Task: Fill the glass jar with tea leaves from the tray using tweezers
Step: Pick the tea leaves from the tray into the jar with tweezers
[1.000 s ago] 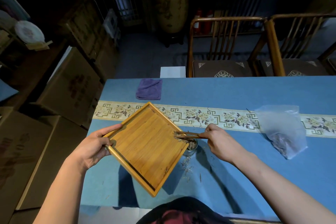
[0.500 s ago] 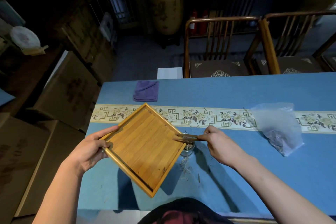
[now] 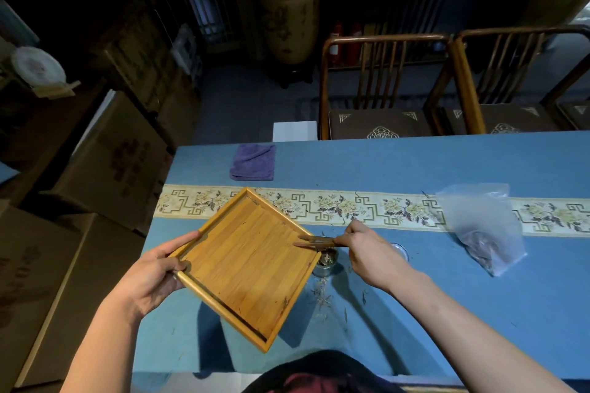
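My right hand [image 3: 372,257] pinches the tweezers [image 3: 314,241], tips over the tray's edge above the jar [image 3: 325,262], which has leaves in it. Left hand [image 3: 153,274] grips the tray [image 3: 245,265] by its corner, tilted above the table [image 3: 415,166]. Spilled leaves [image 3: 321,295] beside the jar. Can't read any labels.

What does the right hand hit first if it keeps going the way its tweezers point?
The right hand points its tweezers leftward over the tray. Straight on, the tips likely meet the tray's floor first, then its far rim by the left hand; depth is unclear.
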